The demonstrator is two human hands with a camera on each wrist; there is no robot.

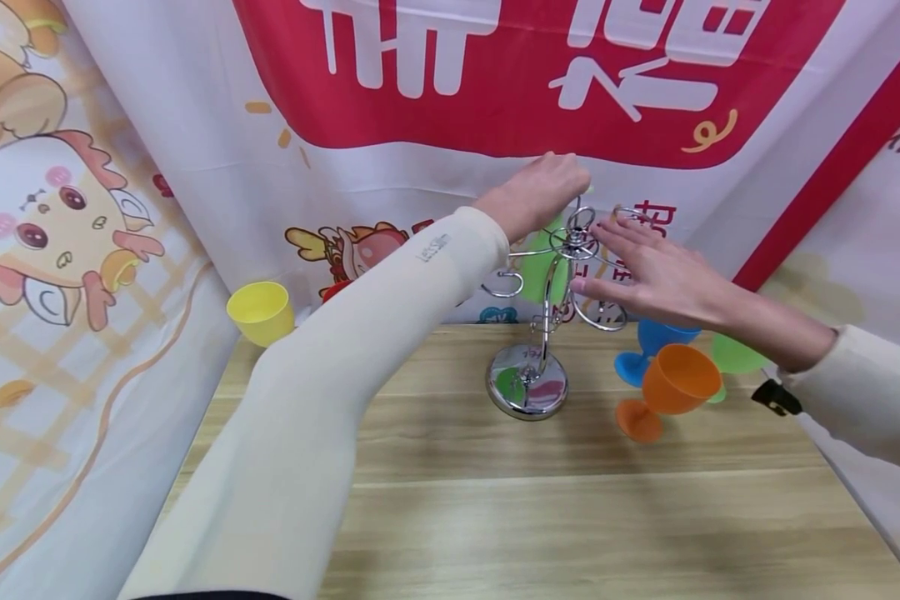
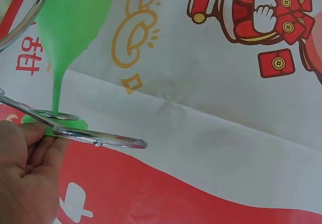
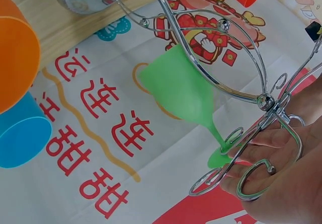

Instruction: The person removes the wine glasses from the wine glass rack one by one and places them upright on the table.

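Observation:
A chrome wire goblet rack (image 1: 543,333) stands on its round base near the table's back edge. Behind it, a green plastic goblet (image 3: 181,88) hangs upside down from one of its wire loops (image 2: 100,137), the stem passing through the loop. My left hand (image 1: 540,192) reaches over to the far side of the rack and pinches the goblet's foot (image 2: 78,123) with its fingertips. On the near right of the rack's top, my right hand (image 1: 667,279) has its fingers extended and thumb apart, right at the wire hooks.
On the table (image 1: 525,525), an orange goblet (image 1: 678,379), a blue goblet (image 1: 663,335) and another green goblet (image 1: 735,354) stand right of the rack. At the left are a yellow goblet (image 1: 261,312) and a red one (image 1: 335,289) mostly hidden by my left sleeve. A printed cloth hangs behind.

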